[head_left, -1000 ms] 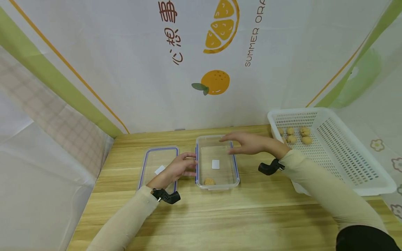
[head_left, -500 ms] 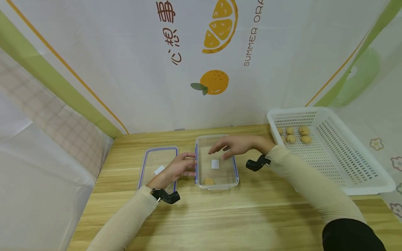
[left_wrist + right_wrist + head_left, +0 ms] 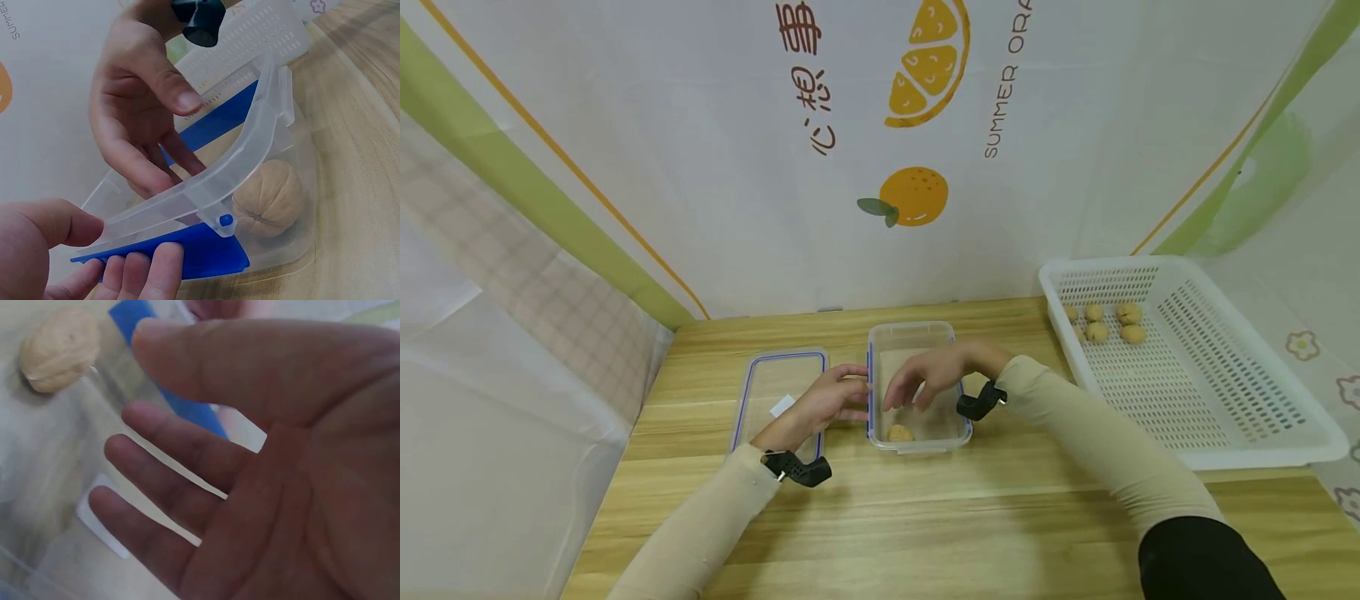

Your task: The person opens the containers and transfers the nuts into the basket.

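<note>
A walnut (image 3: 899,433) lies in the near left corner of a clear plastic food container (image 3: 925,446) with blue side clips. My left hand (image 3: 833,397) holds the container's left side; in the left wrist view its thumb is at the rim and its fingers touch the blue clip (image 3: 212,253). My right hand (image 3: 928,375) reaches down over the container with fingers apart and holds nothing. The right wrist view has the walnut (image 3: 61,350) just beyond those fingertips. A white label (image 3: 103,515) is partly hidden behind the fingers.
A clear lid with a blue seal (image 3: 786,357) lies left of the container, partly under the left forearm. On the right stands a white perforated basket (image 3: 1195,367) with several walnuts (image 3: 1127,313) in its far left corner. A printed curtain (image 3: 737,233) closes off the table's back.
My right hand has moved left and toward me, from the container's right rim to over its inside, close to the walnut. The left hand has stayed in place.
</note>
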### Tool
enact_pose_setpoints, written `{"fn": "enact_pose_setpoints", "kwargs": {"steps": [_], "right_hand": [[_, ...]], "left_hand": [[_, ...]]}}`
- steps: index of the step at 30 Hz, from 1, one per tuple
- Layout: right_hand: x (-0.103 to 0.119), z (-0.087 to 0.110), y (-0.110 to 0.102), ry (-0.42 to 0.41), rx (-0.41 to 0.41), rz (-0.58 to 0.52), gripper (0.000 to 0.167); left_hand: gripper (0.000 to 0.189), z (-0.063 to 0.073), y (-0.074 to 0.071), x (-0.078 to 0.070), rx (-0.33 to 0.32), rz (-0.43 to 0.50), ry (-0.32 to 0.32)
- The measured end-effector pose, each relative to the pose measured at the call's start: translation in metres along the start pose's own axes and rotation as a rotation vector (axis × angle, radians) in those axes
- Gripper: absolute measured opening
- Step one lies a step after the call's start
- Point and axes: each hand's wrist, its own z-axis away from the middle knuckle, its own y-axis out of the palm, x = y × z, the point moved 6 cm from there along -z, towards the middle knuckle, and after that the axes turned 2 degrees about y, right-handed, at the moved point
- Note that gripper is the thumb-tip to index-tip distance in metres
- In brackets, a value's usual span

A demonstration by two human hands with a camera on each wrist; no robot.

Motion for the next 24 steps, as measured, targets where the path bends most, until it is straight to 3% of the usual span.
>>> {"fn": "enact_pose_setpoints", "kwargs": {"steps": [11,24], "right_hand": [[-0.006,-0.02,0.02,0.006,0.085,0.015,0.046],[-0.008,-0.029,0.028,0.071,0.101,0.03,0.039]], "left_hand": [[0.049,0.0,0.0,0.0,-0.005,-0.006,-0.002],[0.047,0.0,0.001,-0.001,-0.016,-0.002,-0.006]]}}
